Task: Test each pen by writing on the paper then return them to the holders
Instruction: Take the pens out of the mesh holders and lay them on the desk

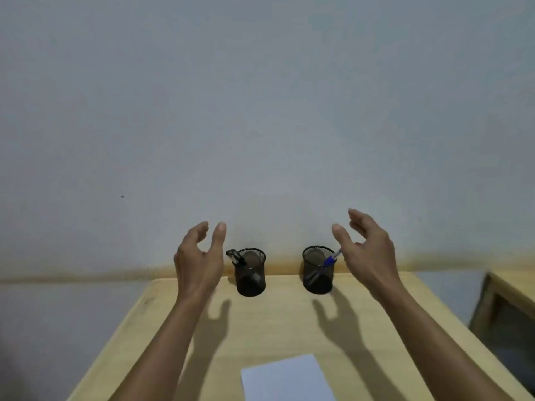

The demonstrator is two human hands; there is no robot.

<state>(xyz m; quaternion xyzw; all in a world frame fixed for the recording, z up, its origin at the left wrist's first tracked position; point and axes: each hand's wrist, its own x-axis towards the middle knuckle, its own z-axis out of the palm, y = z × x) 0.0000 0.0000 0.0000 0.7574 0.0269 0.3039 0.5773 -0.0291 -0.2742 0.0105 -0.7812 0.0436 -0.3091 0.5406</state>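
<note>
Two black mesh pen holders, one black pen, one blue pen, one white paper sheet

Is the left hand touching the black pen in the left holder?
Apart. The head view shows a strip of wall and table between the left hand and the black pen leaning out of the left holder.

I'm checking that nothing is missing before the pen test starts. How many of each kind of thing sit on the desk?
Mesh holders: 2, left holder and right holder
Pens: 2, black pen in the left, blue pen in the right
Sheets of paper: 1, paper
Total: 5
</note>
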